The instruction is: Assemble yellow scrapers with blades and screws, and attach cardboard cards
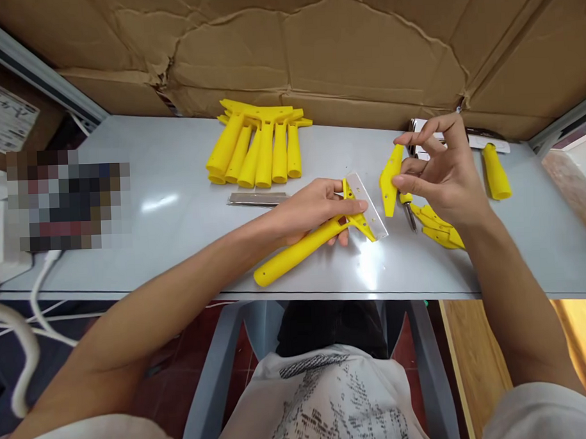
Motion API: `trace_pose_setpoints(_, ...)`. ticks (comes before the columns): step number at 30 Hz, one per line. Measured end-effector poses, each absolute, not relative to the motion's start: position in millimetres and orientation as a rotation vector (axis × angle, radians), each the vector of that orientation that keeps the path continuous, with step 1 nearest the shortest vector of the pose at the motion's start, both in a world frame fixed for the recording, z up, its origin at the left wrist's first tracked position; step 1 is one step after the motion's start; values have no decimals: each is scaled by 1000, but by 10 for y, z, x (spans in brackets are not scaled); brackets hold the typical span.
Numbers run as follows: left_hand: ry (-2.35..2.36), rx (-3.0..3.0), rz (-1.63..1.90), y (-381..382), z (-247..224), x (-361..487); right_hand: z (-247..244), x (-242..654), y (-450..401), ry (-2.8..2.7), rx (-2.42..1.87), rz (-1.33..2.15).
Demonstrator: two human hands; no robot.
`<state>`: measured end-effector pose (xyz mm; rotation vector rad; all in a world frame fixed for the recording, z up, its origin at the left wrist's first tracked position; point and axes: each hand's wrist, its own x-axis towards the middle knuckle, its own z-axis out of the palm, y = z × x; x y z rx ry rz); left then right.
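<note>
My left hand point(316, 209) grips a yellow scraper point(298, 250) near its head, the thumb pressing a flat, shiny blade point(371, 207) with small holes against the head. The scraper's round handle points toward the table's front edge. To the right, my right hand point(440, 166) pinches a yellow plastic plate point(390, 184) with holes between thumb and fingers, apart from the scraper. Just behind that plate lies a screwdriver point(408, 209) with a yellow handle, partly hidden. Several more yellow plates point(435, 227) lie below my right hand, partly covered by the wrist.
Several yellow scraper handles point(256, 144) lie heaped at the back. Flat metal blades point(256, 199) rest left of my left hand. One yellow handle piece point(496, 173) stands far right. Cardboard point(316, 58) walls off the back of the grey table point(169, 249); a white cable point(39, 299) hangs at left.
</note>
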<state>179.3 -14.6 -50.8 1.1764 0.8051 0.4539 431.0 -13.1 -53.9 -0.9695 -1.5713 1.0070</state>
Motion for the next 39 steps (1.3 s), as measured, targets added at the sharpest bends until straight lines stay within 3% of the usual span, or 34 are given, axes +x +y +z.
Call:
trace_pose_setpoints(9, 829, 1172, 442, -149, -508, 1821, -543, 4212, -265, -1476, -1156, 1350)
trace_pose_setpoints(39, 818, 1389, 464, -172, -463, 1749, -591, 4002, -292, -1695, -1107, 1461)
